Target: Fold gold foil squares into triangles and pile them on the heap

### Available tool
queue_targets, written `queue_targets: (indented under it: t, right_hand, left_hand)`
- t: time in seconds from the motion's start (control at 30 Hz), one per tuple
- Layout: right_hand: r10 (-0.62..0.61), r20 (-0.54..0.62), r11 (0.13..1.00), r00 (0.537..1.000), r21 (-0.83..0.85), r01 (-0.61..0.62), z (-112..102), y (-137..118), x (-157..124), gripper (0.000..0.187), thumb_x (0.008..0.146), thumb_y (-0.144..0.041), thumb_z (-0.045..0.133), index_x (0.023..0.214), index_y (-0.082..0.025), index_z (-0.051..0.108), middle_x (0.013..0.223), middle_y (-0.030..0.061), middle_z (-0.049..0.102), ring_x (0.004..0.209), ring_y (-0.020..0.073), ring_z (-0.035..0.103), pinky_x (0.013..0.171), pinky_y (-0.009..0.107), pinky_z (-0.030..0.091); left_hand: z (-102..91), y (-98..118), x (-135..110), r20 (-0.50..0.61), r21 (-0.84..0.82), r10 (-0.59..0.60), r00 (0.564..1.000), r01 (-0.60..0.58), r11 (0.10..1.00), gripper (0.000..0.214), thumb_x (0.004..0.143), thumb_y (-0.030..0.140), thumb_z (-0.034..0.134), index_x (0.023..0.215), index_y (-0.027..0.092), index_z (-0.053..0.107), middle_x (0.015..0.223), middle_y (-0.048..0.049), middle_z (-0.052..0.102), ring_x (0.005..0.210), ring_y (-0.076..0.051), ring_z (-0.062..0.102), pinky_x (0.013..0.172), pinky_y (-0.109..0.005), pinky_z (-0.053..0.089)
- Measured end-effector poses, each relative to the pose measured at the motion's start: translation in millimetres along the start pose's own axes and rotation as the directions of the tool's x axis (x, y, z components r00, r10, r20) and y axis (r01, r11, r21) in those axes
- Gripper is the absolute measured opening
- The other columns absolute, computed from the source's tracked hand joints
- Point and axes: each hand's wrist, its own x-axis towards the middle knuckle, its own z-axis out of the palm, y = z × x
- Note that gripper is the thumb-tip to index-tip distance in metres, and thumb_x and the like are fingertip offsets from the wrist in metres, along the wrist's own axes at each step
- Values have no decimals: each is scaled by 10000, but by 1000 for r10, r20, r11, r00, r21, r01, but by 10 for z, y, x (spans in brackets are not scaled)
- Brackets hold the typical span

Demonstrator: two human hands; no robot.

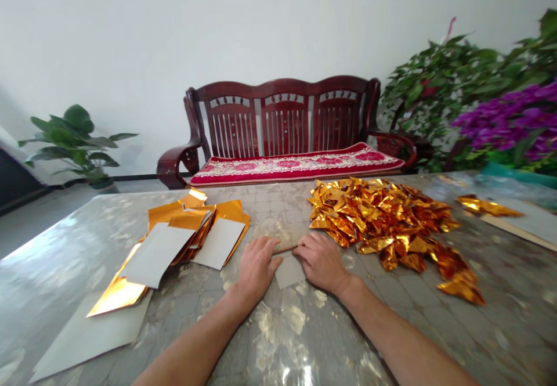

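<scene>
A small sheet of foil paper [289, 271] lies white side up on the glossy table [304, 339], between my two hands. My left hand [256, 270] rests flat on its left part, fingers spread forward. My right hand [321, 260] presses on its right part, fingers curled down at the folded edge. A loose stack of flat gold and white sheets [191, 235] lies to the left of my hands. A big heap of folded gold foil pieces [387, 223] lies to the right.
More gold pieces and a flat sheet [500, 209] sit at the table's far right. A red wooden bench [282, 136] with a red cushion stands behind the table. Green plants and purple flowers [509, 119] fill the right; a potted plant [73, 142] stands left.
</scene>
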Motion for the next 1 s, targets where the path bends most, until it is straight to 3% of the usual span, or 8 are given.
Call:
queue_targets:
  t: [0.07,0.13,0.23,0.4,0.5,0.63,0.83,1.0]
  right_hand:
    - [18,12,1000,1000,-12,-18,-9,-6,0,140,899,-185,574,908,-225,708,895,49,617,932,214,467,782,339,314]
    - [35,33,999,999,-26,-34,-27,-15,-1,133,899,-193,574,916,-226,702,893,49,618,930,215,473,779,341,311]
    - [47,63,998,997,-45,-44,-67,-30,-4,144,923,-228,552,920,-225,696,898,54,617,926,213,481,791,343,309]
    - [72,97,996,993,-65,-66,-122,-40,-6,179,877,-344,637,996,-220,689,935,60,612,963,224,490,847,356,315]
    - [76,114,996,991,-51,-71,-143,-25,-3,290,850,-377,669,1097,-226,672,968,57,618,965,223,502,850,356,325]
    - [56,167,998,984,6,-57,-220,30,-6,323,787,-402,719,1066,-243,684,986,48,636,970,227,523,838,350,342]
    - [-25,290,999,957,41,14,-365,92,-45,244,788,-215,654,1028,-243,691,1051,41,691,989,224,588,854,345,360]
    - [-24,288,999,957,-32,35,-307,46,-53,159,858,-169,543,915,-199,688,966,76,717,948,232,621,832,346,374]
  left_hand:
    - [-42,27,-52,-44,-44,98,994,-100,994,210,949,271,530,1130,240,632,1110,-51,657,1047,-211,587,937,-355,464]
    - [-86,71,-108,-20,-109,223,975,-224,969,225,991,284,448,1082,244,651,1107,-49,663,1021,-179,596,932,-321,471]
    - [-119,133,-157,50,-121,311,949,-304,945,235,974,334,496,1142,238,629,1222,-56,636,1134,-187,568,1019,-332,444]
    - [-82,130,-117,179,53,203,963,-215,975,414,877,449,632,1227,233,588,1318,-88,580,1204,-259,531,1039,-424,440]
    - [-70,98,-85,219,104,166,962,-192,976,369,884,413,631,1206,234,600,1277,-76,601,1163,-256,546,997,-410,454]
    - [-92,92,-74,242,123,177,954,-211,970,317,892,387,626,1172,239,602,1229,-56,624,1112,-245,564,945,-396,457]
    - [-122,104,-60,252,137,194,948,-233,963,373,856,442,666,1162,242,592,1199,-54,634,1098,-256,571,928,-398,434]
    - [-199,102,-36,272,116,221,936,-260,959,330,853,385,667,1141,240,597,1128,-46,662,1071,-250,591,933,-394,420]
